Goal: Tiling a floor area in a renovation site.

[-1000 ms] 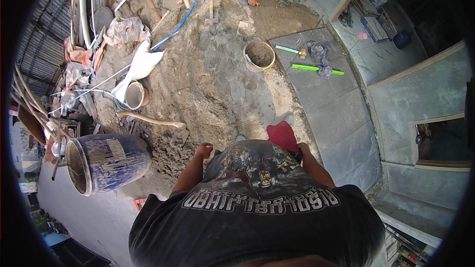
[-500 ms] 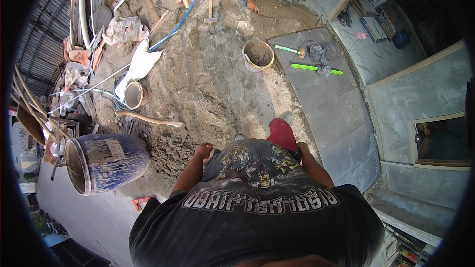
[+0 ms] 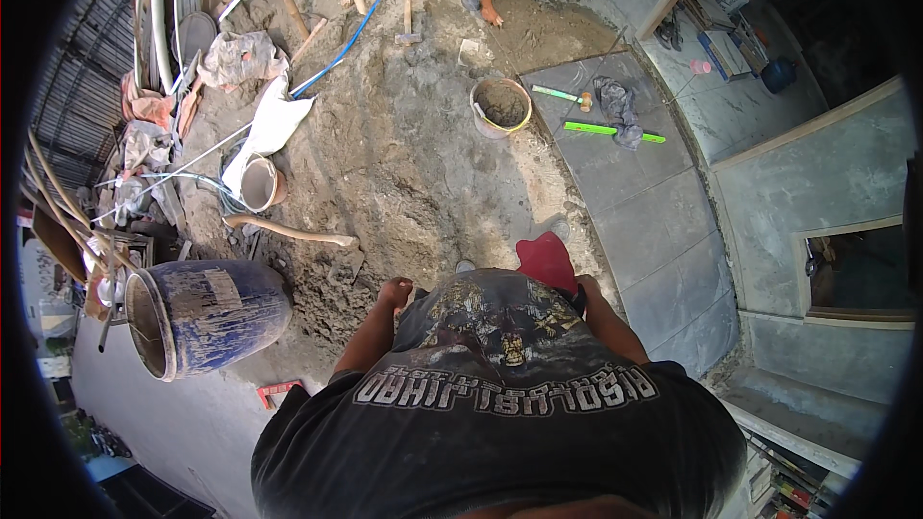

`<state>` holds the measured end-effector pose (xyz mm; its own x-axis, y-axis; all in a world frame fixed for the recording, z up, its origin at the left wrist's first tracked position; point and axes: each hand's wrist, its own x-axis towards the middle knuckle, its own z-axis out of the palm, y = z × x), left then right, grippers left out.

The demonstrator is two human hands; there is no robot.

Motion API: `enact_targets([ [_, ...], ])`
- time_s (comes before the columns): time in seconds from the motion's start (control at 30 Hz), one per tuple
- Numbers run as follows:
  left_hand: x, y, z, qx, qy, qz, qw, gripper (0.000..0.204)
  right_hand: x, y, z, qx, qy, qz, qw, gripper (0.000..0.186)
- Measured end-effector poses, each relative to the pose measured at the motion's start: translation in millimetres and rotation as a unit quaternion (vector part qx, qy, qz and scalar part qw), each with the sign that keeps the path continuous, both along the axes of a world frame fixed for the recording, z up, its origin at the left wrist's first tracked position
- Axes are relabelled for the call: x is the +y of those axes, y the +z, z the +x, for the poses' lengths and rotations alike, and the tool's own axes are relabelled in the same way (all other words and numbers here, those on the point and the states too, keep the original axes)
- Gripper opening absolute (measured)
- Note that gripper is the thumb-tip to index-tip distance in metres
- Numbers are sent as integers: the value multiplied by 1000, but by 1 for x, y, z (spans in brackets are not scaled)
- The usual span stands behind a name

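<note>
My left hand (image 3: 395, 291) hangs beside my left hip with its fingers curled in; nothing shows in it. On the other side, my right hand (image 3: 587, 287) is at my waist, closed at the edge of a red cap (image 3: 547, 262). Most of its fingers are hidden by the cap and my dark shirt. The cap lies in front of my belly, above the toe of a shoe. A long wooden-handled hoe (image 3: 293, 231) lies on the rough ground ahead of my left hand, its head in grey mortar (image 3: 336, 300).
A mortar bucket (image 3: 501, 107) stands ahead, beside grey tiles (image 3: 646, 207) bearing a green level (image 3: 613, 132) and a mallet (image 3: 585, 99). A blue barrel (image 3: 207, 317) and another bucket (image 3: 261, 185) are at left. A co-worker's hand (image 3: 491, 15) touches wet mortar at the far end.
The red cap has shifted slightly left and down with my right hand. My left hand has stayed almost still. At the far end, the co-worker's hand has moved a little.
</note>
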<state>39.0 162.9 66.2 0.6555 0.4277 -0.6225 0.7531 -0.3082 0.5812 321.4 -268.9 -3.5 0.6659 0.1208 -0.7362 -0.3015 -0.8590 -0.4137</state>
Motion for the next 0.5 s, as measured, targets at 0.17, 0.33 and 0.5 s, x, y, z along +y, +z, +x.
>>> enact_targets([
  [0.17, 2, -3, -6, 13, 2, -2, 1000, 24, 18, 39, -9, 37, -101, 51, 993, 20],
  [0.33, 2, -4, -1, 8, -7, -3, 1000, 25, 14, 42, -6, 42, -112, 100, 988, 24],
  [0.5, 8, -20, -10, -19, -83, 32, 996, 26, 28, 52, -3, 28, 71, -59, 995, 26],
])
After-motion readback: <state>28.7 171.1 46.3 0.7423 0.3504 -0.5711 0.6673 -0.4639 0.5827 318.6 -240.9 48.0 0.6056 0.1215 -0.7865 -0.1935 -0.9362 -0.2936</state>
